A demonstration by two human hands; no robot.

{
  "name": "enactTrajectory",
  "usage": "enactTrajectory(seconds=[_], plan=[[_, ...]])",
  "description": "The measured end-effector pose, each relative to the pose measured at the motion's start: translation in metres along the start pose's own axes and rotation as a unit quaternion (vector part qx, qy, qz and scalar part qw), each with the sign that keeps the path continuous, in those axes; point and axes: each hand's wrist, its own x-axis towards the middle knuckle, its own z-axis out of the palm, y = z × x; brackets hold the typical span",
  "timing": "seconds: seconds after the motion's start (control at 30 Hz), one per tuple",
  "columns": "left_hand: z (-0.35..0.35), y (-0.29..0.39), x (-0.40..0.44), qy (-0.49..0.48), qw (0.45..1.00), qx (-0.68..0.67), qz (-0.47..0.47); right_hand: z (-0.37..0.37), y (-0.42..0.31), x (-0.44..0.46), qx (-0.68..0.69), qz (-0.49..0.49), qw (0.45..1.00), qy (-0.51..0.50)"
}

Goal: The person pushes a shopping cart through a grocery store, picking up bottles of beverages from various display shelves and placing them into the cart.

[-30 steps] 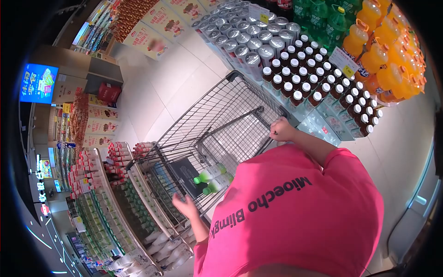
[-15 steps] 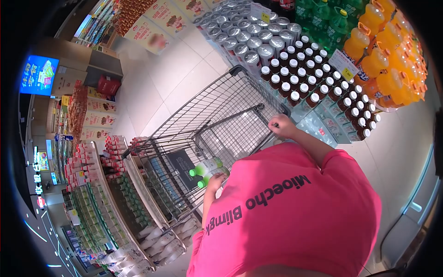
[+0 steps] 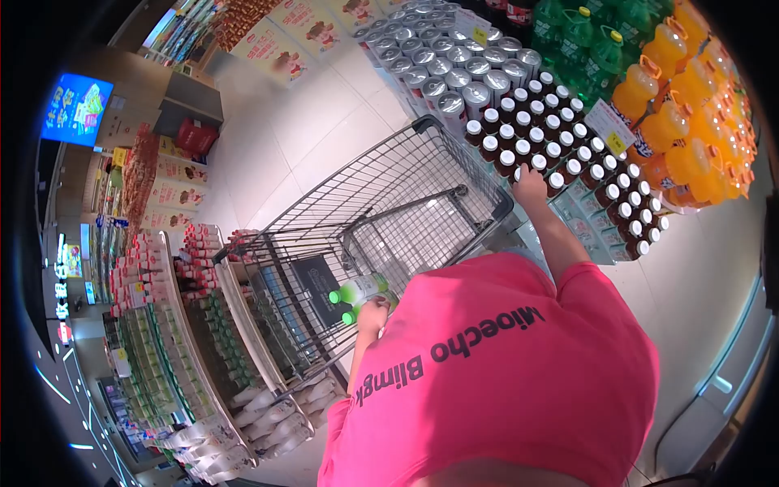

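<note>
My right hand (image 3: pixel 531 187) reaches over a block of dark bottles with white caps (image 3: pixel 553 149). Its fingers are closed at the cap of a bottle on the block's near edge; the cap is mostly hidden. Lower left, my left hand (image 3: pixel 373 315) is curled over the lower of two green-capped bottles (image 3: pixel 363 287), which lie side by side at the near left end of a wire shopping cart (image 3: pixel 389 174). The hand covers much of that bottle, and its fingertips are partly hidden. The cart's handle is out of sight behind my pink shirt (image 3: pixel 495 365).
Silver cans (image 3: pixel 454 77) stand beyond the dark bottles, with green soda bottles (image 3: pixel 586 49) and orange soda bottles (image 3: pixel 690 154) to the right. Shelves of drinks (image 3: pixel 187 349) line the left side, close to the cart. Pale tiled floor (image 3: pixel 304 118) lies ahead.
My right hand has left the cart's right rim and moved up and right onto the white-capped bottles. My left hand stays by the green-capped bottles. The view has shifted slightly.
</note>
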Motion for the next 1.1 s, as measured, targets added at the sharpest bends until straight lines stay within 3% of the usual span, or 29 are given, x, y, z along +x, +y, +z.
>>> enactTrajectory(seconds=[0.07,0.1,0.33,0.43,0.6,0.77,0.9,0.97,1.0,1.03,1.1], plan=[[0.003,-0.005,0.004,0.01,1.0,0.017,0.006,0.001,-0.002,0.001,-0.03,-0.004,0.999,-0.021],[0.006,-0.008,0.005,0.015,1.0,0.023,0.006,0.003,0.0,-0.002,-0.022,-0.029,0.999,0.019],[0.008,-0.002,-0.005,0.095,0.995,-0.005,0.013,-0.005,0.004,0.009,-0.014,-0.059,0.997,-0.055],[0.007,0.003,-0.009,0.1,0.995,-0.008,0.004,-0.006,0.009,0.013,0.02,-0.09,0.994,-0.06],[0.006,0.003,-0.011,0.099,0.995,-0.022,-0.008,-0.022,0.006,0.002,0.172,-0.089,0.981,0.023],[0.006,0.005,-0.011,0.112,0.993,-0.037,0.001,-0.063,-0.006,0.0,0.305,-0.063,0.945,0.098],[0.005,0.007,-0.012,0.117,0.992,-0.045,0.016,-0.116,-0.03,-0.003,0.364,-0.127,0.913,0.134],[0.006,0.007,-0.011,0.119,0.99,-0.073,0.032,-0.144,-0.048,-0.009,0.449,-0.134,0.877,0.108],[0.007,0.004,-0.009,0.117,0.988,-0.096,0.044,-0.159,-0.054,-0.012,0.43,-0.141,0.887,0.095],[0.008,0.0,-0.005,0.116,0.985,-0.119,0.054,-0.167,-0.059,-0.013,0.518,-0.14,0.843,0.047],[0.009,-0.004,0.004,0.104,0.976,-0.165,0.099,-0.183,-0.068,-0.015,0.567,-0.162,0.807,0.011]])
